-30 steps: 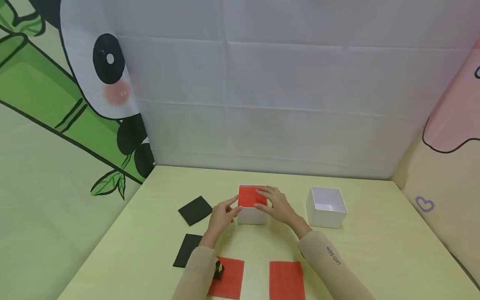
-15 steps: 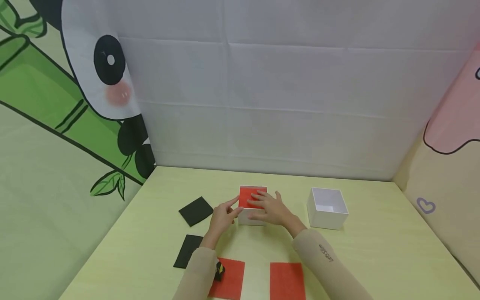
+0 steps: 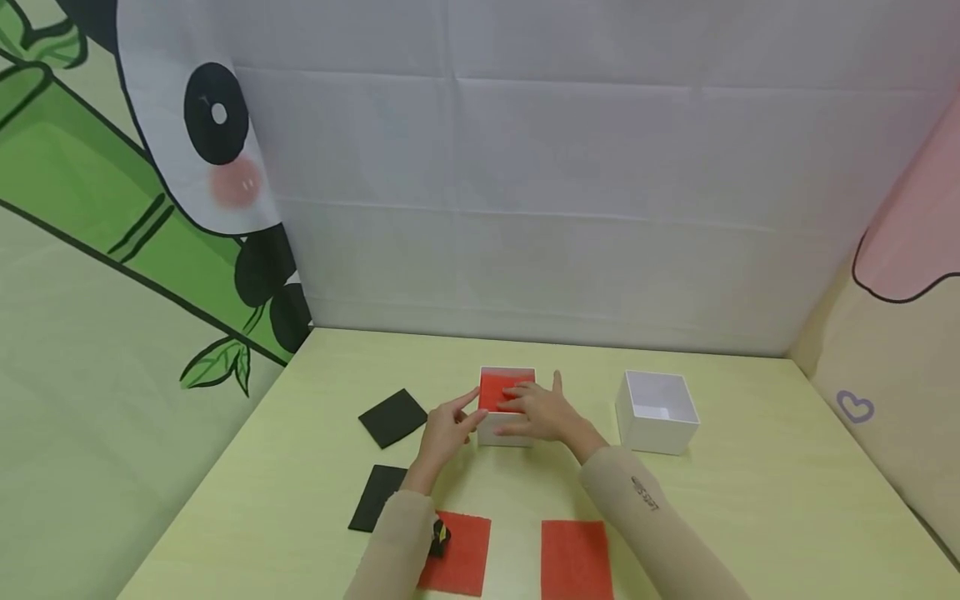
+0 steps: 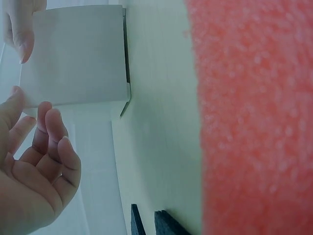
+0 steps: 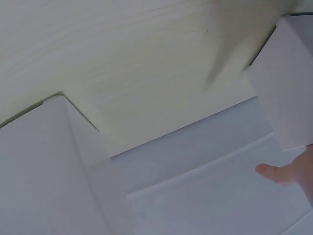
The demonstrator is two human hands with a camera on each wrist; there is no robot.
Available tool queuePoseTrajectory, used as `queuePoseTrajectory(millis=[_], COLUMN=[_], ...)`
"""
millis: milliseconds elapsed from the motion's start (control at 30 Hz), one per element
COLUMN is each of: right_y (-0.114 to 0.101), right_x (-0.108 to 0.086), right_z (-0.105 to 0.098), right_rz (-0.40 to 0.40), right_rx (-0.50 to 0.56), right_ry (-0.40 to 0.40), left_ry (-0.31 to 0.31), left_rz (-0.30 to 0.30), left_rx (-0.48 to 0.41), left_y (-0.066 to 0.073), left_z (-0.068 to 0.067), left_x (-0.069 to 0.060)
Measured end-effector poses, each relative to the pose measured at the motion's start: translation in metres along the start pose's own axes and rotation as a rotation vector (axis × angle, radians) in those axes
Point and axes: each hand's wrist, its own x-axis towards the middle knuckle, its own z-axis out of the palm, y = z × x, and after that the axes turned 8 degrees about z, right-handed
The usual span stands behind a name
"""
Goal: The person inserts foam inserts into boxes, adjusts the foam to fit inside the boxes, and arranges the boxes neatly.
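The near-left corner of an open white square box (image 3: 493,437) is held by thumb and forefinger of the left hand (image 3: 447,430). Inside that box, a red foam sheet (image 3: 496,387) is partly covered by the spread fingers of the right hand (image 3: 546,414).

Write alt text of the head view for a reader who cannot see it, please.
A person's right hand is spread over a red sheet in a white box, while the left hand touches the box's left side. An open-topped second white box stands at right; two black sheets lie at left, two red foam sheets in front, on a pale table.
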Motion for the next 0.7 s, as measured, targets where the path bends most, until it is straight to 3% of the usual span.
queuePoseTrajectory(millis=[167,333,700], right_y=[0.001,0.003,0.010], right_x=[-0.002,-0.010,-0.040], right_z=[-0.002,-0.006,-0.014], right_rz=[-0.012,-0.043,-0.090], right_rx=[0.079,0.154,0.317], right_ry=[0.027,0.123,0.244], left_ry=[0.000,0.007,0.012], left_rz=[-0.001,0.017,0.024], left_rx=[-0.003,0.013,0.065], left_y=[0.001,0.002,0.001], left_z=[-0.001,-0.001,0.001], left_x=[0.001,0.002,0.002])
